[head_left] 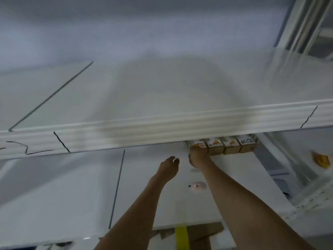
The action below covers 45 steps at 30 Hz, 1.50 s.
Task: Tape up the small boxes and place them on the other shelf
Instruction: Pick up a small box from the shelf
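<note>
The right hand [198, 157] reaches under the front edge of the upper shelf [162, 127] and is at the leftmost small box [199, 146], at the left end of a row of boxes [231, 146]. The picture is blurred, so I cannot tell if the fingers grip this box or only push it. The row runs left to right along the lower shelf [81, 186], directly beyond the hand. The left hand [169, 167] is just beside it, fingers loosely curled, holding nothing. Left of the row the shelf has free room; the edge above leaves little height. A pink tape dispenser [198, 186] lies nearer to the person.
</note>
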Each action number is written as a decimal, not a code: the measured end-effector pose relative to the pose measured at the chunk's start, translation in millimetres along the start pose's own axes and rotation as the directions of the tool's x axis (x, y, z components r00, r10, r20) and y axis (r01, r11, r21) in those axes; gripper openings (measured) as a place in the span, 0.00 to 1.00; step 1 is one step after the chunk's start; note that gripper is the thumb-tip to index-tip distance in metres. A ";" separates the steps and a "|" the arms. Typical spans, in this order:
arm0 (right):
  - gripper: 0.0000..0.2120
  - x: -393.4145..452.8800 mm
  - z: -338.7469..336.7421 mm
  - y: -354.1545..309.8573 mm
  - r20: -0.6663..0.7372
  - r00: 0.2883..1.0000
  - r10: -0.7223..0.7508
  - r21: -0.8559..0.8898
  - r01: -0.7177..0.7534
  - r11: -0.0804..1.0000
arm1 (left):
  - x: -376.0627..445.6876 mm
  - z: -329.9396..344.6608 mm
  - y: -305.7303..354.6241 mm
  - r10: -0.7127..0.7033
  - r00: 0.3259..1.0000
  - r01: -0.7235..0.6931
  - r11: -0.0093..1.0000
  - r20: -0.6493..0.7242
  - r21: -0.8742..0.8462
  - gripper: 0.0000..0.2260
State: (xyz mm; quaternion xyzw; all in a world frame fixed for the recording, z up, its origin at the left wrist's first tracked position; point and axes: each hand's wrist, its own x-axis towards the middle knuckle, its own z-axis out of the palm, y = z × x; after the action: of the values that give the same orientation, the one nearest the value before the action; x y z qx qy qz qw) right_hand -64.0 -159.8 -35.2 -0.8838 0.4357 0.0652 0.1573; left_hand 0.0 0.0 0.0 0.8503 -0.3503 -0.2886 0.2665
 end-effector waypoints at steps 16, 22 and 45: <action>0.34 31.7 47.6 4.8 -0.041 0.999 0.002 -0.288 -0.014 0.958 | 39.0 9.2 -34.2 -0.080 0.995 0.083 0.994 0.052 -0.068 0.20; 0.17 -4.8 49.6 -13.1 -0.205 0.960 -0.188 -0.225 0.141 0.964 | 35.0 9.7 -26.8 -0.121 0.992 0.126 0.975 0.037 -0.185 0.20; 0.33 -41.5 22.3 -57.1 0.241 0.955 -0.171 0.931 -0.178 0.320 | -23.8 -15.1 -72.6 -0.294 0.950 0.278 0.629 0.109 -0.726 0.13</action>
State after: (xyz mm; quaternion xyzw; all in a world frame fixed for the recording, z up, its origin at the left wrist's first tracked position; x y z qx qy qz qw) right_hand -43.7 -88.6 -33.1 -0.6033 0.3643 -0.0697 0.7060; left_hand 28.3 66.1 -29.9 0.7189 -0.0632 -0.4343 0.5390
